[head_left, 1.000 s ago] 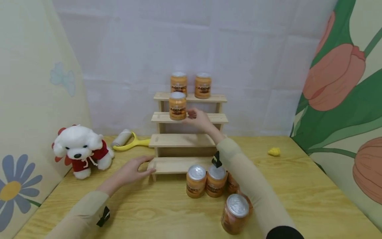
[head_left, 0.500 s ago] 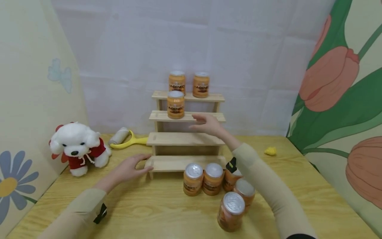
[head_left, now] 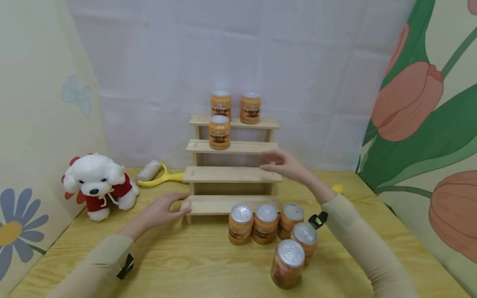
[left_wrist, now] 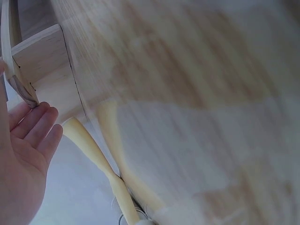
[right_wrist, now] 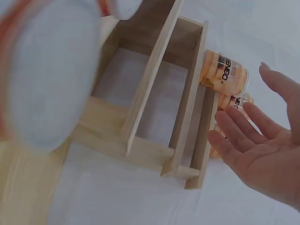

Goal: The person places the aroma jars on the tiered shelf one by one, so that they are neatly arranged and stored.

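1 creased white cloth point(head_left: 167, 74) hangs at the far side, above 1 wood-grained surface point(head_left: 186, 260). 2 flower-printed sheets flank it, the left sheet point(head_left: 22, 136) and the right sheet point(head_left: 410, 165), both cut off by the frame. Toward the far edge rises 1 stepped stand point(head_left: 223, 174) of pale wood, with 4 flat shelves. 2 beige sleeves point(head_left: 357, 240) reach in, cut off at the near side. At left sits 1 fluffy toy dog point(head_left: 98, 182), white with a red top.

There are 2 hands. The left hand point(head_left: 164, 210) touches the left end of the lowest shelf, its fingers nearly straight and apart from the thumb. The right hand point(head_left: 286, 164) hangs by the stand's right end, fingers loosely extended, holding nothing.

1 smooth yellow fork point(head_left: 167, 177) with 1 grey roll point(head_left: 150, 170) lies right of the dog; its right end is hidden. 8 round orange cans point(head_left: 240, 227) have silvery lids: 2 on the top shelf, 1 on the shelf below, 5 on the surface, nearer than the stand. The nearest can point(head_left: 286, 271) partly hides its neighbour; the small label print is hard to make out. 2 black straps point(head_left: 318, 219) sit on the sleeves. 1 bumpy yellow lump point(head_left: 338, 189) at far right is partly covered by the right arm.
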Tool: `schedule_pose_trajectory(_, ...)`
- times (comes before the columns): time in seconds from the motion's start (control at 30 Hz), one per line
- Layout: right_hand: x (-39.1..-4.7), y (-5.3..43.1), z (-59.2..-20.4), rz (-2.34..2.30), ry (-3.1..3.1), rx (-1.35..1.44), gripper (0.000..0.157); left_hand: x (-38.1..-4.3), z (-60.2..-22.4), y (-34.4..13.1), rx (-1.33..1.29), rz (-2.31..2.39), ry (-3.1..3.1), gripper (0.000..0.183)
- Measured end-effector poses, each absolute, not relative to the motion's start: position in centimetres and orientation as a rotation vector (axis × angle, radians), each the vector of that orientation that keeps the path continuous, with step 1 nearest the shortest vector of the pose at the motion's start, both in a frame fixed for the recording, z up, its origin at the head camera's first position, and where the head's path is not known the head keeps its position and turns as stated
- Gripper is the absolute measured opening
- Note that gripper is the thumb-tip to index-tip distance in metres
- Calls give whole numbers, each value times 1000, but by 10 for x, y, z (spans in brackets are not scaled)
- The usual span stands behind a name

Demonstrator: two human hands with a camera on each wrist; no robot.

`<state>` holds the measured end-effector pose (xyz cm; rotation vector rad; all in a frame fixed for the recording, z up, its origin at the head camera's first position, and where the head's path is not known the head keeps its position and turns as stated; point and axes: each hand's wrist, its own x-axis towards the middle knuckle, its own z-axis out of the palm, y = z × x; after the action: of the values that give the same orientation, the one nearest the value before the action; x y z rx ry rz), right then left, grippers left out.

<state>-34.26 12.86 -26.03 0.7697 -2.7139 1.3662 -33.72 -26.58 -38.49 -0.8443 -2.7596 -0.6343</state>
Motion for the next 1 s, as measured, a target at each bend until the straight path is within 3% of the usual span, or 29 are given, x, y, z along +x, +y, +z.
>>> schedule_pose_trajectory(0.47,-300,176,-302,1319,-2633,778,50,-338,-387,-266,-832,-647,-2784,61)
schedule_pose_trajectory(1.0,-283,195,-343,1226,-2799,718,52,-339,-384,-265,-851,-624,-2785,61)
